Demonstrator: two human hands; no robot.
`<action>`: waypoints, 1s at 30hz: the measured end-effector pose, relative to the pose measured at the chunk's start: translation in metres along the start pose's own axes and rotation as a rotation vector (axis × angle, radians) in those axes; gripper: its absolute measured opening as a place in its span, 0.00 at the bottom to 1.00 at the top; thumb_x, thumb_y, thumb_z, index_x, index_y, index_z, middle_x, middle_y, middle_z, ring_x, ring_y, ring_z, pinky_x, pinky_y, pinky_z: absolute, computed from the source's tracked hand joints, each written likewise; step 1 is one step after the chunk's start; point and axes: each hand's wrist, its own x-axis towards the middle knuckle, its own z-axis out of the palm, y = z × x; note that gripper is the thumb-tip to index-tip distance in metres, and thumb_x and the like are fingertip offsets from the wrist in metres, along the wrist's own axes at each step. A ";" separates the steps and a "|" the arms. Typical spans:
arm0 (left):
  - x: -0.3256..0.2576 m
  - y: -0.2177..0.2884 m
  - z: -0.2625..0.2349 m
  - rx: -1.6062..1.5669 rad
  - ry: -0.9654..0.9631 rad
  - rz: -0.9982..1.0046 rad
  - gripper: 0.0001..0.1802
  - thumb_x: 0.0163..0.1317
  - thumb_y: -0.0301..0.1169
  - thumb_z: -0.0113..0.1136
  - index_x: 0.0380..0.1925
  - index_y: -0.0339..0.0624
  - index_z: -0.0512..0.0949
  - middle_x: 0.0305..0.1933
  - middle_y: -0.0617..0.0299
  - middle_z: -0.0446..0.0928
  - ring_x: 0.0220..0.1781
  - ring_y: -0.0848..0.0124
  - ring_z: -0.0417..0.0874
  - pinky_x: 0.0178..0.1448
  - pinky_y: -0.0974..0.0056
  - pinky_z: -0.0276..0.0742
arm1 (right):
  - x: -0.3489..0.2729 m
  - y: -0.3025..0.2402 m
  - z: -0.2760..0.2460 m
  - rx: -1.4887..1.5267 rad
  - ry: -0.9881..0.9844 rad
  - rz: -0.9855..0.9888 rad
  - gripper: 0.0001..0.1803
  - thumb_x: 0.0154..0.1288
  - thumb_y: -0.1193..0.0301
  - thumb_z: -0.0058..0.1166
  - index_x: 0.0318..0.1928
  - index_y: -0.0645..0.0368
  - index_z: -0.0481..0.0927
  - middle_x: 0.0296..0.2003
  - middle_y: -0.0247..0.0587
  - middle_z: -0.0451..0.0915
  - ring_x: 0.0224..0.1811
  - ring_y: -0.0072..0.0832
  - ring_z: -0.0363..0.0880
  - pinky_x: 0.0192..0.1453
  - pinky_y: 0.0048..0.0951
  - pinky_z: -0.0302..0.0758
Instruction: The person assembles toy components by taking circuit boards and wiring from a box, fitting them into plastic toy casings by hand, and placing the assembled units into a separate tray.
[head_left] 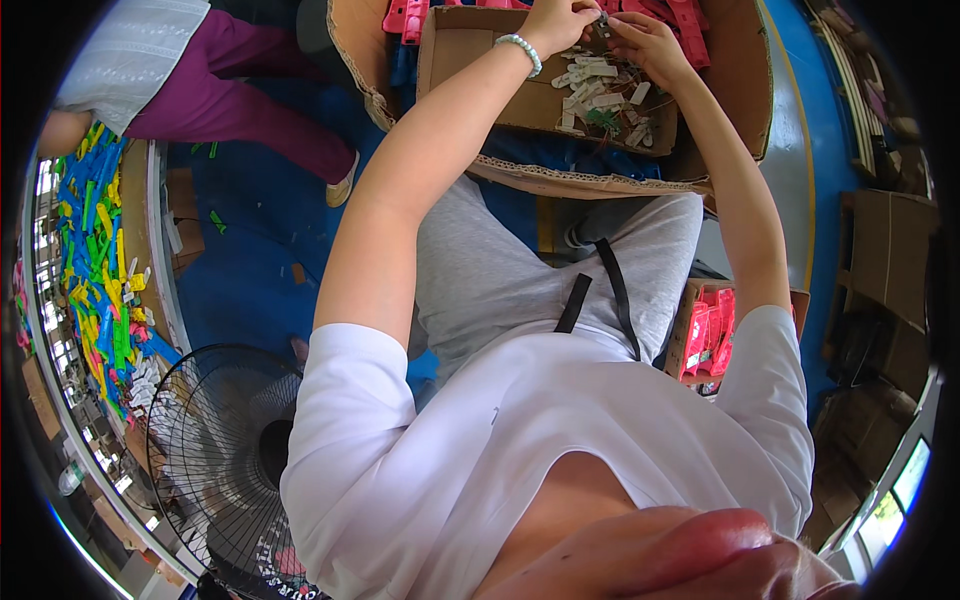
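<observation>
Near the top of the view, my left hand (562, 22), with a beaded bracelet (522, 50) at the wrist, pinches a small dark part (602, 24). My right hand (652, 48) meets it from the other side, its fingertips closed on the same part. The part is too small to name. Below the hands lies a shallow cardboard box (460, 95) with a pile of small white plastic pieces (590, 82), thin wires and a green piece (603, 119). Red-pink plastic parts (688, 28) lie just behind my right hand.
A large cardboard carton (560, 180) surrounds the shallow box, in front of my knees. Another box of red-pink parts (712, 330) stands by my right side. At left are a black-caged fan (225, 450), a bench of coloured plastic pieces (100, 270) and a person in purple trousers (240, 90).
</observation>
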 end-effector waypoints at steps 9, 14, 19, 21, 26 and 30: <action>0.002 0.000 0.005 0.059 -0.010 0.085 0.08 0.60 0.30 0.59 0.33 0.35 0.82 0.33 0.46 0.82 0.39 0.52 0.85 0.44 0.55 0.79 | -0.001 0.002 -0.003 -0.060 -0.019 0.014 0.18 0.72 0.63 0.56 0.56 0.61 0.77 0.43 0.34 0.80 0.45 0.22 0.80 0.50 0.27 0.80; 0.000 0.002 0.011 0.172 -0.027 0.170 0.08 0.61 0.28 0.57 0.34 0.35 0.82 0.35 0.44 0.82 0.43 0.49 0.83 0.48 0.52 0.78 | -0.001 0.001 -0.006 -0.160 -0.057 0.028 0.17 0.72 0.63 0.55 0.54 0.60 0.78 0.40 0.34 0.80 0.43 0.21 0.81 0.49 0.25 0.80; -0.004 -0.002 0.012 0.305 -0.191 0.216 0.08 0.63 0.27 0.51 0.34 0.36 0.79 0.37 0.42 0.79 0.44 0.46 0.81 0.50 0.48 0.76 | -0.010 -0.005 0.004 -0.265 -0.069 0.016 0.17 0.72 0.63 0.56 0.54 0.61 0.78 0.38 0.32 0.80 0.41 0.19 0.81 0.47 0.23 0.79; -0.002 -0.008 0.013 0.319 -0.235 0.236 0.08 0.63 0.27 0.51 0.34 0.36 0.79 0.38 0.42 0.80 0.44 0.46 0.81 0.50 0.48 0.77 | -0.010 -0.004 0.003 -0.305 -0.070 0.010 0.21 0.69 0.62 0.59 0.54 0.65 0.78 0.41 0.35 0.82 0.39 0.20 0.81 0.45 0.24 0.79; -0.001 -0.030 0.015 0.592 -0.352 0.281 0.15 0.62 0.29 0.51 0.46 0.36 0.79 0.37 0.46 0.83 0.42 0.51 0.85 0.49 0.52 0.81 | -0.005 -0.003 0.014 -0.330 -0.092 0.028 0.20 0.70 0.62 0.58 0.54 0.64 0.79 0.39 0.35 0.82 0.37 0.19 0.81 0.45 0.24 0.79; -0.003 -0.020 0.023 0.571 -0.411 0.286 0.13 0.63 0.28 0.52 0.45 0.34 0.77 0.40 0.45 0.83 0.46 0.51 0.84 0.51 0.50 0.80 | -0.008 -0.001 0.000 -0.348 -0.087 0.033 0.19 0.71 0.62 0.57 0.53 0.64 0.79 0.38 0.34 0.82 0.36 0.20 0.81 0.45 0.25 0.79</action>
